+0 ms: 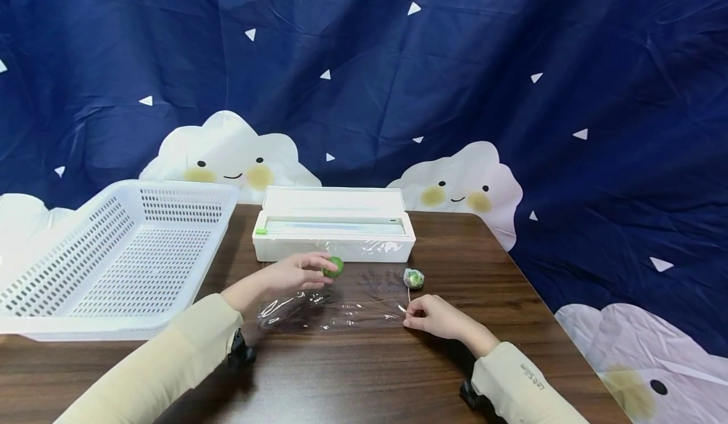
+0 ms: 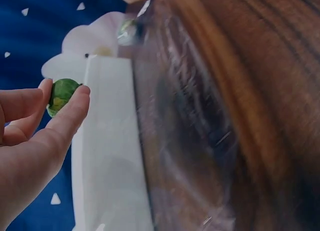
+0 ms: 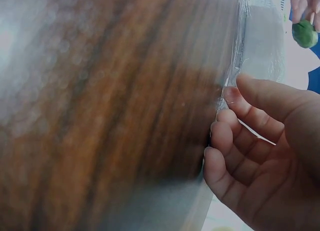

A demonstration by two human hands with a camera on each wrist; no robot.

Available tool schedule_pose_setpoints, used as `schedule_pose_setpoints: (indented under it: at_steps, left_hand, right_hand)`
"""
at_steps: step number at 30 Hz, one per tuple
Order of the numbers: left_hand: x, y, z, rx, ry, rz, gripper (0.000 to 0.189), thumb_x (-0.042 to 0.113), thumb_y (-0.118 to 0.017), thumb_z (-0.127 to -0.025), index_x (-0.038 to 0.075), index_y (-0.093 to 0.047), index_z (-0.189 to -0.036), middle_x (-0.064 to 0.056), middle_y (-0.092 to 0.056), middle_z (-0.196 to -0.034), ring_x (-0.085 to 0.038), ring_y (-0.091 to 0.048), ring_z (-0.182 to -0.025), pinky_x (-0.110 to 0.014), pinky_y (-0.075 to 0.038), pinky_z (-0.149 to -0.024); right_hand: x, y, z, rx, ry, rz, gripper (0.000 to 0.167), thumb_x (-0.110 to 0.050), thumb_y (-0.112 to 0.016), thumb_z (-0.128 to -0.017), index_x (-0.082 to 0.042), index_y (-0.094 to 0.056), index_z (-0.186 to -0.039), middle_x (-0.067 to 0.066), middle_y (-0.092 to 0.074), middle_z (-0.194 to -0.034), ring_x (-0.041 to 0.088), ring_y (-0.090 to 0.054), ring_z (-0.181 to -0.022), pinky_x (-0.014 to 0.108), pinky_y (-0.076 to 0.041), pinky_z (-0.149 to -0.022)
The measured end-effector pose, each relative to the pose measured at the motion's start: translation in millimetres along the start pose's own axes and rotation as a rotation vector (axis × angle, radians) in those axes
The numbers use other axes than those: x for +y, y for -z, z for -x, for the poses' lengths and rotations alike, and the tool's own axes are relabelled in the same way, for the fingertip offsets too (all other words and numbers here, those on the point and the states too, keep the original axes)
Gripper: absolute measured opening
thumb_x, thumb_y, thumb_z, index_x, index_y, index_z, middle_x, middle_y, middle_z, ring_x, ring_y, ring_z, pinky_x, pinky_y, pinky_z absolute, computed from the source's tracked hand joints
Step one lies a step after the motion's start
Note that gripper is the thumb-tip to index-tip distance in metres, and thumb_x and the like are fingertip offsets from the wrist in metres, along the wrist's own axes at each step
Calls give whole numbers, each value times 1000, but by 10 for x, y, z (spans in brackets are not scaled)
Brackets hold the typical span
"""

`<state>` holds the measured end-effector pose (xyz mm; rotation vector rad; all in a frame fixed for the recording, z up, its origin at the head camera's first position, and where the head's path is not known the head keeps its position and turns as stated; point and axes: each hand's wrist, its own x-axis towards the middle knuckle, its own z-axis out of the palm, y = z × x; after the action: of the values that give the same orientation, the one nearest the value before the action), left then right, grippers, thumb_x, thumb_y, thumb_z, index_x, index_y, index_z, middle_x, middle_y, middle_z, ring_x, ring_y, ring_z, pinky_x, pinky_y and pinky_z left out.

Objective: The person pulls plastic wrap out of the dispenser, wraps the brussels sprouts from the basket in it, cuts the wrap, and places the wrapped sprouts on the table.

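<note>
My left hand (image 1: 291, 273) pinches a small green Brussels sprout (image 2: 64, 97) between thumb and fingertips, above a sheet of cling film (image 1: 347, 313). The clear sheet spreads over the table in front of the white cling film dispenser (image 1: 334, 249), whose lid stands raised. At the sheet's near right corner, my right hand (image 1: 436, 316) pinches the film's edge between thumb and forefinger, the other fingers curled. Just beyond that hand lies a second sprout wrapped in film (image 1: 414, 278).
A large white perforated basket (image 1: 196, 272) stands at the left of the dark wooden table (image 1: 341, 380). Behind the table hangs a blue cloth (image 1: 364, 95) with clouds and white triangles. A small green piece (image 1: 261, 231) sits on the dispenser's left end.
</note>
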<state>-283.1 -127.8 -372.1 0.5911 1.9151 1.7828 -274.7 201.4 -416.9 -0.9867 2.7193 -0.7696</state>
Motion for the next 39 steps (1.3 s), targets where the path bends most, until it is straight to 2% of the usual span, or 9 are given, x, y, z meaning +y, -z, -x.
schedule_pose_setpoints:
  at_steps: [6, 15, 26, 31, 39]
  left_hand:
    - [-140, -101, -38, -41, 15, -2, 32, -12, -39, -89, -17, -46, -120, -24, -12, -146, -44, -42, -117, -42, -34, -98]
    - [-295, -229, -58, -60, 63, -30, 30, -12, -36, -91, -15, -50, -117, -23, -15, -145, -41, -47, -113, -42, -36, -97]
    - [-407, -331, -103, -27, 134, -148, 28, -9, -37, -92, -11, -57, -111, -19, -24, -142, -31, -55, -102, -39, -46, -86]
    - [-388, -353, -117, -43, 132, -214, 29, -4, -39, -94, -8, -57, -115, -17, -24, -143, -30, -56, -100, -41, -46, -84]
    - [-422, -331, -110, -47, 81, -269, 30, -2, -42, -94, -3, -57, -119, -19, -22, -144, -30, -58, -98, -40, -48, -80]
  right_hand:
    - [4, -4, 1, -1, 1, 10, 17, -14, -67, -83, -15, -60, -68, -12, -43, -58, 2, -34, -51, 20, -30, -49]
    - [8, -2, 1, 3, 6, 11, 16, -15, -67, -83, -15, -60, -69, -12, -45, -59, 2, -35, -52, 21, -31, -50]
    - [-4, -3, 1, -4, 2, 3, 15, -15, -67, -84, -15, -61, -70, -12, -44, -58, 2, -34, -51, 20, -30, -49]
    - [-6, 3, -1, -4, 9, 8, 15, -14, -67, -84, -15, -61, -70, -13, -46, -59, 3, -36, -53, 21, -32, -50]
    - [2, -12, -4, -10, 2, 24, 15, -13, -67, -83, -16, -60, -70, -14, -47, -60, 3, -37, -53, 21, -33, -51]
